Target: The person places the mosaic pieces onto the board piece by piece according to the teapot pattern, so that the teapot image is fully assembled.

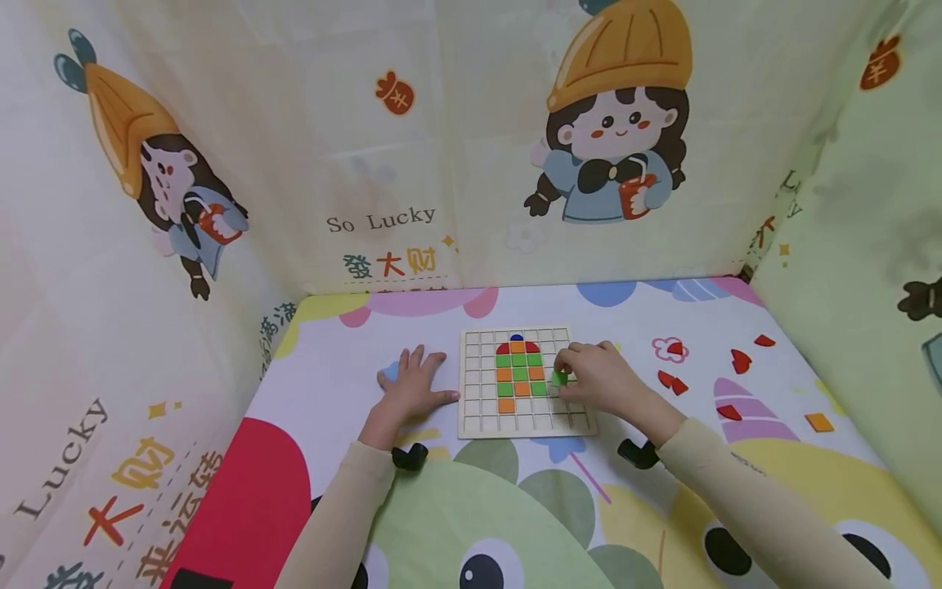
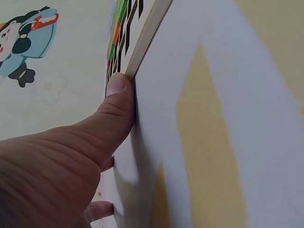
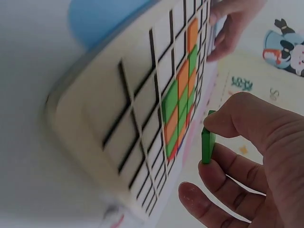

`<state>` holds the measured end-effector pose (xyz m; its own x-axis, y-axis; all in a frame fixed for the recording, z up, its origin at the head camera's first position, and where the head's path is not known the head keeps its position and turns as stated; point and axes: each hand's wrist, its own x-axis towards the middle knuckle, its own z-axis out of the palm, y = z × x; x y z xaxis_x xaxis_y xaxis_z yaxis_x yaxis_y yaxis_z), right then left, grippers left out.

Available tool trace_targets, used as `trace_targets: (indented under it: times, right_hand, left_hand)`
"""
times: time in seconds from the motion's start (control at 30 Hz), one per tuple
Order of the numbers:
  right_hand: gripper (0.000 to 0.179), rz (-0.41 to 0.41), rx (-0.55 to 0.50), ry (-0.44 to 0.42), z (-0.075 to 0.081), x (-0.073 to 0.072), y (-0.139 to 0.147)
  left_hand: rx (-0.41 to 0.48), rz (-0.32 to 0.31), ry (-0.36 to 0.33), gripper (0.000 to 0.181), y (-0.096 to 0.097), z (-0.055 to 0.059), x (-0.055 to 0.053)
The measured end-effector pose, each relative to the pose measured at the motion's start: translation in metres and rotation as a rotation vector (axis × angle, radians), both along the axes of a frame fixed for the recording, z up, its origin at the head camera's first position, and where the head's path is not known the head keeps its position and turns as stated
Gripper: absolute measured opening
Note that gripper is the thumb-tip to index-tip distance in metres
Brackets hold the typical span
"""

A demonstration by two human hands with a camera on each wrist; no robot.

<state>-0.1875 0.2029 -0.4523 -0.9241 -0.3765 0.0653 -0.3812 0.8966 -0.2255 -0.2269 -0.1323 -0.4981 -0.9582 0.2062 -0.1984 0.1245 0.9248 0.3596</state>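
Observation:
A pale wooden grid board [image 1: 478,424] lies on the table, with green, orange, red and blue tiles set in its squares. Just over the board's right part, my right hand [image 1: 599,378] pinches a green square tile [image 3: 208,140] between thumb and fingers. The right wrist view shows that tile apart from the board, held on edge. My left hand [image 1: 414,388] lies with spread fingers on the cloth at the board's left. Its thumb [image 2: 116,85] touches the board's side edge in the left wrist view.
Several red curved pieces [image 1: 741,361] are scattered on the cloth right of the board. An orange square tile [image 1: 819,422] lies farther right. Printed curtains [image 1: 478,147] stand behind and on both sides of the table.

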Motion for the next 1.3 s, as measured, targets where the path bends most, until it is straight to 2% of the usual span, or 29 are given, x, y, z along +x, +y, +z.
trace_targets:
  times: [0.27,0.43,0.6,0.77,1.03,1.3]
  right_hand:
    - [0.022,0.082,-0.001,-0.018,-0.021,-0.002,-0.034]
    - [0.02,0.064,-0.014,-0.073,-0.028,0.0,-0.046]
    - [0.018,0.073,-0.013,-0.075,-0.031,0.003,-0.05]
    - [0.012,0.125,-0.05,-0.054,-0.031,0.003,-0.051]
    - [0.013,0.156,-0.072,-0.02,-0.034,0.006,-0.049]
    - [0.009,0.118,-0.096,-0.022,-0.03,0.012,-0.038]
  left_hand:
    - [-0.004,0.005,-0.007,0.088,0.0,-0.003,-0.002]
    - [0.003,0.003,-0.006,0.088,0.001,-0.003,-0.001]
    - [-0.004,0.002,0.0,0.087,0.0,-0.005,-0.001]
    - [0.002,0.006,0.002,0.088,-0.001,-0.003,-0.001]
    - [0.009,0.006,0.001,0.088,-0.002,-0.005,-0.001]
    - [0.015,0.001,0.009,0.087,-0.002,-0.003,0.0]
